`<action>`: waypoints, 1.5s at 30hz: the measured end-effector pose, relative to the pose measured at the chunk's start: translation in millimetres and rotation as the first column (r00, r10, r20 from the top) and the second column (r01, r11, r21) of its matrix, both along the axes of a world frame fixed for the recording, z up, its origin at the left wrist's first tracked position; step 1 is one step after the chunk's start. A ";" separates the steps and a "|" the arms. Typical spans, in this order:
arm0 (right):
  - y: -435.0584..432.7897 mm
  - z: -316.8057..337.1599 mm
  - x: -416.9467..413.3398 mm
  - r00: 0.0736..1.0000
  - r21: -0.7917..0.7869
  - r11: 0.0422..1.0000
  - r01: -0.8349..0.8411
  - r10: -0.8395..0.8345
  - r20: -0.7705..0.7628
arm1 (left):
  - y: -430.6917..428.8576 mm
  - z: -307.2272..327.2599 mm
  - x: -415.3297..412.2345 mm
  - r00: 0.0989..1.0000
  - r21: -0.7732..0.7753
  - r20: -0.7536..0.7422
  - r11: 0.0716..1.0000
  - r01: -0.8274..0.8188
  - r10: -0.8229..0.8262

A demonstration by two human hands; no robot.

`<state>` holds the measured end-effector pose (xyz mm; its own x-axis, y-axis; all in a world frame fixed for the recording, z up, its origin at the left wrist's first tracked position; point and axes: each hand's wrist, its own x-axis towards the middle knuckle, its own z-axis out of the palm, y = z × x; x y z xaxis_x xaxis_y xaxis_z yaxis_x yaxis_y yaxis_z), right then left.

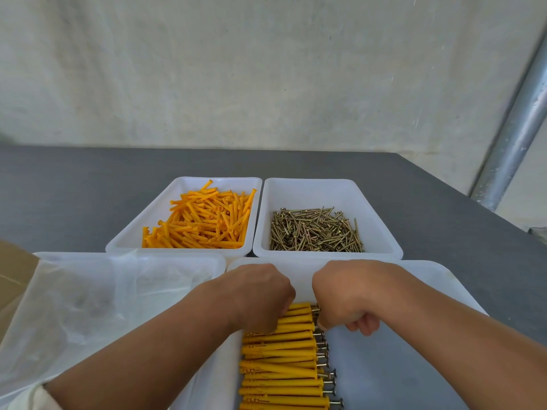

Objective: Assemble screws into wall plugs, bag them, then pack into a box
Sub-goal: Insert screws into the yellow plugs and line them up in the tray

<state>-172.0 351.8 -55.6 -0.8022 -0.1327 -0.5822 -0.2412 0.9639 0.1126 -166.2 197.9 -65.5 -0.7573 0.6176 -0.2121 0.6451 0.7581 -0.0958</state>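
A neat row of assembled yellow wall plugs with screws (pixel 281 362) lies in the near white tray (pixel 438 279). My left hand (pixel 260 297) is curled over the left ends of the top plugs in the row. At the screw-head end of those same plugs my right hand (pixel 346 297) has its fingers curled, the thumb by the heads. Loose orange wall plugs (pixel 204 223) fill the far left tray (pixel 142 220). Loose brass screws (pixel 313 232) fill the far right tray (pixel 381 220).
A tray (pixel 177 258) of clear plastic bags (pixel 88 306) sits at the near left. A cardboard box flap (pixel 14 270) shows at the left edge. The trays stand on a dark grey table (pixel 74 187) against a pale wall; a metal pipe (pixel 515 137) runs at the right.
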 end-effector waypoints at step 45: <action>12.8 35.1 -13.9 0.816 -0.345 0.916 -0.206 -0.034 -0.577 | -7.4 19.9 -9.2 0.977 0.441 -0.164 0.896 -0.051 0.136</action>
